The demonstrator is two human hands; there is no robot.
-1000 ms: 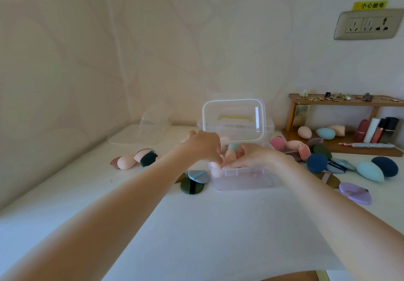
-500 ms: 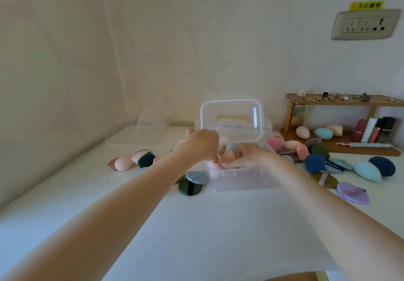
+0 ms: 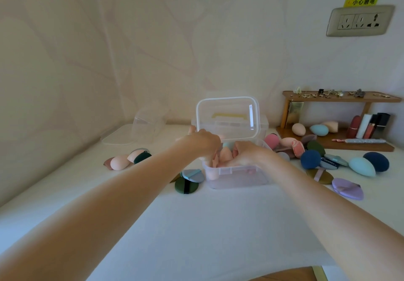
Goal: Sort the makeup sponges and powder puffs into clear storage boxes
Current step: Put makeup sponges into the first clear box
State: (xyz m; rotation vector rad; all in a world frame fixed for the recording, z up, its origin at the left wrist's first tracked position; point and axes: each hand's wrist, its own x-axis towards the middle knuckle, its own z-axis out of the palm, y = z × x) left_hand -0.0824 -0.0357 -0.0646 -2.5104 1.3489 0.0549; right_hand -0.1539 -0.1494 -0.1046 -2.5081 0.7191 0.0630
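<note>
A clear storage box (image 3: 238, 178) stands mid-table with its lid (image 3: 227, 116) raised behind it. Pink sponges (image 3: 226, 154) lie inside. My left hand (image 3: 203, 144) reaches in from the left with its fingers pointing down among the sponges. My right hand (image 3: 249, 154) rests over the box's right side, fingers curled against a pink sponge. Whether either hand grips one is hidden. Loose pieces lie around: a green puff (image 3: 185, 185), a grey-blue puff (image 3: 193, 174), a pink sponge (image 3: 119, 162), a dark blue sponge (image 3: 310, 159), a light blue sponge (image 3: 361, 166) and a lilac puff (image 3: 347, 189).
A second clear box (image 3: 150, 119) lies tipped at the back left beside its flat lid (image 3: 119, 135). A wooden shelf (image 3: 341, 99) at the back right carries more sponges, lipsticks and small trinkets. A wall socket (image 3: 358, 20) is above it. Walls close off the left and the back.
Both hands stay inside the box with only slight finger movement. The camera view has shifted a little.
</note>
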